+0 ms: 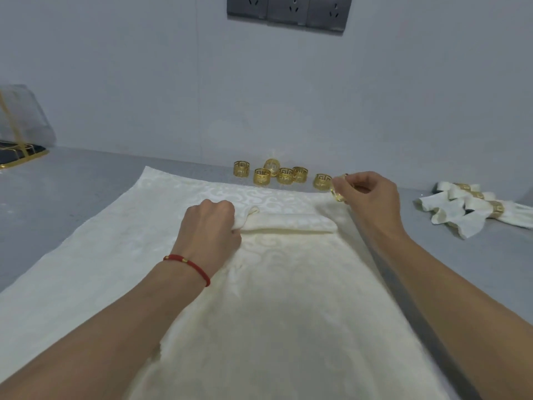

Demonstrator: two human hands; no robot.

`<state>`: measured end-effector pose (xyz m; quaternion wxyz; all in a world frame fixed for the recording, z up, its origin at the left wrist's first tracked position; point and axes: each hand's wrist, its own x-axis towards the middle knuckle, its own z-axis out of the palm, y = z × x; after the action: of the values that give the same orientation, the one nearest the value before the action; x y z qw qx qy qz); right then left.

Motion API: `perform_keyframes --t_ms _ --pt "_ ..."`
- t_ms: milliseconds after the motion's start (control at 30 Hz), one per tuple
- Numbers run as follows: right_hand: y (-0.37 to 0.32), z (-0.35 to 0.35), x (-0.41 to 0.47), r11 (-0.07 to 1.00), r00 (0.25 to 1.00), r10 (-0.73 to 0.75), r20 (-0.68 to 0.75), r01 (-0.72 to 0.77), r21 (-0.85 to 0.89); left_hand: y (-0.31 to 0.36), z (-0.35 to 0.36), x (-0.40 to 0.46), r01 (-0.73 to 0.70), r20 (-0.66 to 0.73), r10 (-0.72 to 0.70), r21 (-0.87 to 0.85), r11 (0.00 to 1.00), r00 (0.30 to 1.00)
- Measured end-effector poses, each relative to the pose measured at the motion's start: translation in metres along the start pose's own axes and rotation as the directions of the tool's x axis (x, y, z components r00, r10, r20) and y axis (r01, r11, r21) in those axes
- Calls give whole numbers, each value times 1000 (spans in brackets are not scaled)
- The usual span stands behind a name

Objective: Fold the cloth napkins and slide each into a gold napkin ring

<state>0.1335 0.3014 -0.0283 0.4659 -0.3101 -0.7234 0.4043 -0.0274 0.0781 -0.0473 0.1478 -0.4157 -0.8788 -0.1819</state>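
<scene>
The rolled napkin (288, 223) lies across the big cream cloth (115, 255) spread over the grey surface (57, 183), and I take it as my landmark. Far to its left, at the edge of the view against the wall, stands a clear packet with gold trim (20, 116) above a dark, gold-edged tray (17, 158). At the roll's left end my left hand (210, 226), a red cord bracelet (187, 265) on its wrist, has its fingers curled round the cloth, gripping that end. Behind the roll, past the far edge of the cream cloth, six loose gold rings (278, 173) stand in a cluster on the surface near the wall. High above the roll on the wall sits a grey socket panel (288, 13). Just beyond the roll's right end my right hand (366, 194) hovers, pinching one gold ring (337, 194) between thumb and fingertips, close to the rightmost loose ring. Well to the right of the roll lies a heap of finished napkins (467, 209), each already banded with its ring, overlapping one another on the surface.
</scene>
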Motion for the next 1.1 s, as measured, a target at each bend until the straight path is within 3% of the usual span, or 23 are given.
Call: perform_keyframes --t_ms 100,267,467,667,767,900,967,1100 --pt "12 -27 -25 968 992 120 -35 -109 227 0 -5 -4 -8 -48 6 -58 998 999" --pt "37 -57 -48 926 970 229 82 -243 289 4 -6 -6 -56 -114 45 -94 994 992" --pt "27 -52 -55 860 937 228 264 -321 397 8 -4 -9 -103 -174 79 -137 985 982" --pt "25 -51 -59 860 914 175 365 -323 396 10 -1 -8 -184 -226 144 -167 969 963" --pt "22 -53 -61 892 887 140 441 -307 333 11 2 -9 -249 -254 197 -191 949 947" --pt "7 -57 -68 985 885 6 465 -85 149 13 1 -12 -300 -266 239 -221 928 934" --pt "0 -58 -69 997 880 -33 473 -2 74 13 0 -13 -312 -256 254 -222 924 933" --pt "-7 -62 -71 949 893 -72 444 198 -244 13 2 -13 -337 -248 284 -206 919 926"
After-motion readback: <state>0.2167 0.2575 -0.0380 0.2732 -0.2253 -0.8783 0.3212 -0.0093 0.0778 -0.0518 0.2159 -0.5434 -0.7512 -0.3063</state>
